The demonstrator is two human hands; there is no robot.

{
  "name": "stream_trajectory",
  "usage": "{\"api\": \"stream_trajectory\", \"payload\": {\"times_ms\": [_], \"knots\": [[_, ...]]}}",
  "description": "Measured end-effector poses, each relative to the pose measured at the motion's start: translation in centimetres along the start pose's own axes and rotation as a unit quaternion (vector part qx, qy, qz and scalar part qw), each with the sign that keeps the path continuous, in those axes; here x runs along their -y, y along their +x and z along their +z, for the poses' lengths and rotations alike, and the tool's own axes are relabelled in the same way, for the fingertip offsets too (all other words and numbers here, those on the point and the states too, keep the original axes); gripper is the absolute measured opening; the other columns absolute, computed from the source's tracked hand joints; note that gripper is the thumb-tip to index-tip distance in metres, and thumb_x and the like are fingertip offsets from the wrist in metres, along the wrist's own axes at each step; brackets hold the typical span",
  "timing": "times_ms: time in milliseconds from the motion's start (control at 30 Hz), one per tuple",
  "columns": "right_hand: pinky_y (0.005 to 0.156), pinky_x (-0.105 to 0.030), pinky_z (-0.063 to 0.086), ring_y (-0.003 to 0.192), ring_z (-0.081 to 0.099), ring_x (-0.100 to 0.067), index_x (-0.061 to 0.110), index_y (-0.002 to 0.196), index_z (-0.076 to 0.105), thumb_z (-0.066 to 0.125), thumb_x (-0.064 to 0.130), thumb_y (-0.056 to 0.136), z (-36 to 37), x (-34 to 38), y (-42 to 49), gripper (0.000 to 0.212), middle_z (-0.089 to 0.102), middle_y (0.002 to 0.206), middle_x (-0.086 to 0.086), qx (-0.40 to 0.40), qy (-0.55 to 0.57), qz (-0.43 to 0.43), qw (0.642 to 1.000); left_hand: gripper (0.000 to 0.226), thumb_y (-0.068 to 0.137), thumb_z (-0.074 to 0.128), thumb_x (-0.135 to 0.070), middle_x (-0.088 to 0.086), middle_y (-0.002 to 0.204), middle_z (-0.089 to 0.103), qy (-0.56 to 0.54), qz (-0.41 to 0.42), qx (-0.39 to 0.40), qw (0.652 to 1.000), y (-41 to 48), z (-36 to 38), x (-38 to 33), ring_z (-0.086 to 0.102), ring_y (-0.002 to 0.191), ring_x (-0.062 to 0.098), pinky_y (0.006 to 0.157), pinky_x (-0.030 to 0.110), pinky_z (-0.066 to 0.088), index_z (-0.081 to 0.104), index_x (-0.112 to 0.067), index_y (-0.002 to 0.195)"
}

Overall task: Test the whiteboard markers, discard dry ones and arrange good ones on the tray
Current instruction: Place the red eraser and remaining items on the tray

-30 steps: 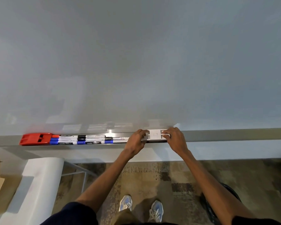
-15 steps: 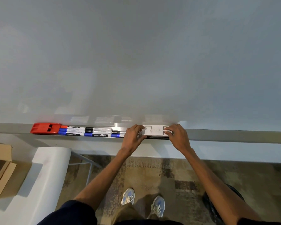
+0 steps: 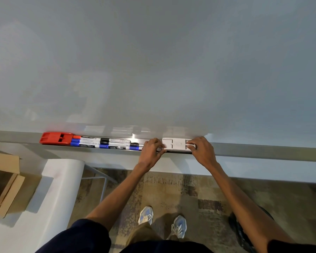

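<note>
Both arms stretch forward, the left hand (image 3: 151, 150) and right hand (image 3: 202, 151) pinching opposite ends of the white block (image 3: 174, 144), with markers (image 3: 106, 143) lying just left of it.

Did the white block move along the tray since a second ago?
Yes. The white block slid left along the tray, closer to the markers and the red eraser, which lie where they were.

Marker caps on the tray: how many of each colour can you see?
Red cap: 1
Blue caps: 4
Black caps: 3
Total: 8 caps showing; the left hand may hide more.
</note>
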State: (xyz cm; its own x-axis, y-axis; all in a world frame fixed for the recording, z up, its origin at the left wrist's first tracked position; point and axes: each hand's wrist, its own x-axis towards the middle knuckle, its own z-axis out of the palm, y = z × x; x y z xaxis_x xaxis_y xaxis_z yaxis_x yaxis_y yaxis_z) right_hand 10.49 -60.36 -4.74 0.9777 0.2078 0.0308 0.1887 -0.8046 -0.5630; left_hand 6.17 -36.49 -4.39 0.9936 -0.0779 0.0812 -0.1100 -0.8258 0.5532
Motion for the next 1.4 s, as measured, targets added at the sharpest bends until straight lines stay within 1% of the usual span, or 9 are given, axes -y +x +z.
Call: {"api": "stream_trajectory", "payload": {"times_ms": [233, 400, 533, 700, 800, 1000, 1133, 1267, 1400], "knots": [[0.080, -0.032, 0.049, 0.106, 0.059, -0.022, 0.014, 0.108, 0.076, 0.069, 0.017, 0.090, 0.1, 0.6, 0.0, 0.019, 0.072, 0.106, -0.004, 0.004, -0.018, -0.015, 1.000, 0.018, 0.087, 0.072, -0.031, -0.003, 0.105, 0.063, -0.008, -0.008, 0.003, 1.000, -0.3, 0.5, 1.0, 0.061, 0.091, 0.015, 0.084, 0.039, 0.055, 0.074, -0.020, 0.100], [0.084, -0.040, 0.053, 0.105, 0.061, -0.027, 0.011, 0.104, 0.076, 0.066, 0.014, 0.088, 0.6, 1.5, -0.2, 0.019, 0.073, 0.107, -0.008, -0.045, -0.039, 0.004, 0.998, 0.031, 0.092, 0.065, -0.034, 0.001, 0.120, 0.060, -0.012, -0.018, -0.022, 1.000, -1.3, 0.0, 1.1, 0.055, 0.109, 0.017, 0.097, 0.032, 0.039, 0.065, -0.018, 0.118], [0.078, -0.038, 0.048, 0.097, 0.061, -0.027, 0.012, 0.095, 0.075, 0.068, 0.014, 0.086, 2.1, 3.8, -0.1, 0.012, 0.073, 0.097, -0.006, -0.098, -0.061, -0.020, 0.993, 0.032, 0.096, 0.059, -0.032, 0.003, 0.122, 0.060, -0.001, -0.039, -0.064, 0.997, -2.3, -1.0, 2.4, 0.053, 0.112, 0.017, 0.097, 0.030, 0.041, 0.062, -0.015, 0.122], [0.083, -0.037, 0.043, 0.097, 0.059, -0.025, 0.013, 0.101, 0.075, 0.070, 0.017, 0.086, 4.7, 7.6, 0.6, 0.016, 0.072, 0.098, -0.003, -0.094, -0.031, -0.057, 0.993, 0.030, 0.097, 0.058, -0.030, 0.005, 0.120, 0.062, 0.019, -0.041, -0.075, 0.996, -2.6, -2.4, 4.9, 0.055, 0.109, 0.019, 0.093, 0.030, 0.044, 0.064, -0.013, 0.122], [0.084, -0.037, 0.041, 0.097, 0.058, -0.023, 0.015, 0.101, 0.075, 0.070, 0.019, 0.086, 6.4, 9.3, 1.0, 0.016, 0.072, 0.099, -0.002, -0.087, -0.038, -0.075, 0.993, 0.030, 0.096, 0.060, -0.025, 0.006, 0.121, 0.061, 0.029, -0.051, -0.077, 0.995, -2.4, -3.2, 6.3, 0.055, 0.111, 0.022, 0.097, 0.033, 0.044, 0.063, -0.013, 0.123], [0.093, -0.045, 0.037, 0.108, 0.055, -0.027, 0.017, 0.105, 0.071, 0.071, 0.023, 0.085, 8.6, 10.6, -0.1, 0.021, 0.066, 0.110, -0.006, -0.154, -0.067, 0.019, 0.986, 0.029, 0.098, 0.056, -0.025, 0.010, 0.128, 0.056, 0.034, -0.099, -0.118, 0.987, -3.0, -5.6, 9.5, 0.048, 0.121, 0.023, 0.105, 0.039, 0.039, 0.061, -0.013, 0.123], [0.101, -0.048, 0.033, 0.118, 0.049, -0.030, 0.017, 0.116, 0.064, 0.070, 0.032, 0.086, 9.9, 9.8, -1.2, 0.034, 0.058, 0.125, -0.011, -0.171, -0.109, 0.068, 0.977, 0.028, 0.099, 0.054, -0.028, 0.010, 0.124, 0.056, 0.052, -0.128, -0.152, 0.979, -3.8, -7.4, 13.0, 0.050, 0.116, 0.023, 0.101, 0.040, 0.043, 0.062, -0.012, 0.121], [0.105, -0.049, 0.033, 0.123, 0.048, -0.031, 0.019, 0.120, 0.063, 0.065, 0.035, 0.090, 10.9, 9.5, -1.2, 0.034, 0.056, 0.132, -0.011, -0.179, -0.113, 0.093, 0.973, 0.022, 0.097, 0.057, -0.023, 0.010, 0.120, 0.058, 0.056, -0.137, -0.139, 0.979, -4.5, -8.1, 15.1, 0.053, 0.111, 0.025, 0.094, 0.040, 0.048, 0.066, -0.011, 0.113], [0.105, -0.049, 0.033, 0.123, 0.049, -0.032, 0.017, 0.120, 0.062, 0.060, 0.035, 0.093, 11.3, 9.9, -1.2, 0.033, 0.057, 0.131, -0.012, -0.195, -0.124, 0.108, 0.967, 0.022, 0.095, 0.060, -0.020, 0.008, 0.116, 0.057, 0.037, -0.125, -0.129, 0.983, -5.0, -7.7, 15.7, 0.052, 0.107, 0.021, 0.090, 0.036, 0.050, 0.066, -0.010, 0.114]]}}
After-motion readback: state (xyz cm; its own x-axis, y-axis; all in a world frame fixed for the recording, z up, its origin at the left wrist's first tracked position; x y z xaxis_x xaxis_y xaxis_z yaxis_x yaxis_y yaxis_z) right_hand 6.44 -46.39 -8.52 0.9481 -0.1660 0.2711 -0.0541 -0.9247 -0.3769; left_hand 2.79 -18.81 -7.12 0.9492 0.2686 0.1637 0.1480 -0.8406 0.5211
